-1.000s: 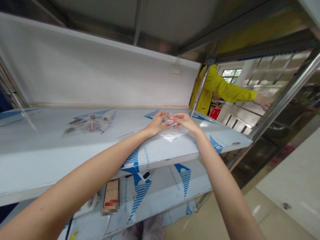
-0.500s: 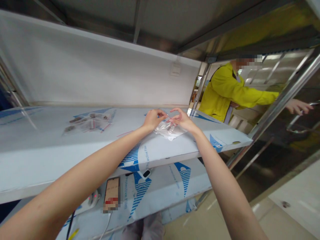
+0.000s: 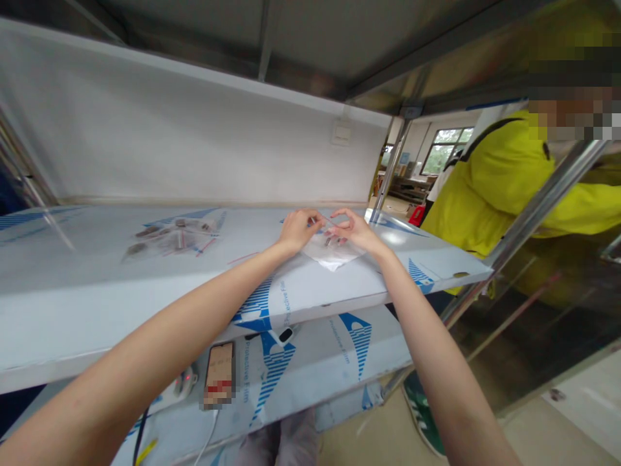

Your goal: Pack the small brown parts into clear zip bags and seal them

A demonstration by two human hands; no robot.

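Note:
A clear plastic zip bag (image 3: 332, 257) with a small dark piece inside lies on the upper shelf between my hands. My left hand (image 3: 299, 230) pinches the left end of the bag's reddish top strip. On the other side, the thumb and fingers of my right hand (image 3: 355, 232) close on the strip's right end, the forefinger arched above it. What the small piece is I cannot make out. Farther left lies a loose pile of similar clear bags (image 3: 177, 239) with small dark and brownish pieces in them.
Film-covered metal makes up the upper shelf (image 3: 145, 307). On the lower shelf (image 3: 320, 362) lie a phone (image 3: 220, 366) with a white cable and a white device with red lights (image 3: 184, 383). A person in a yellow jacket (image 3: 499, 181) stands right, beyond a metal post (image 3: 543, 200).
The person in yellow has come closer on the right, and a green shoe now shows below. My hands stay at the bag with barely any movement.

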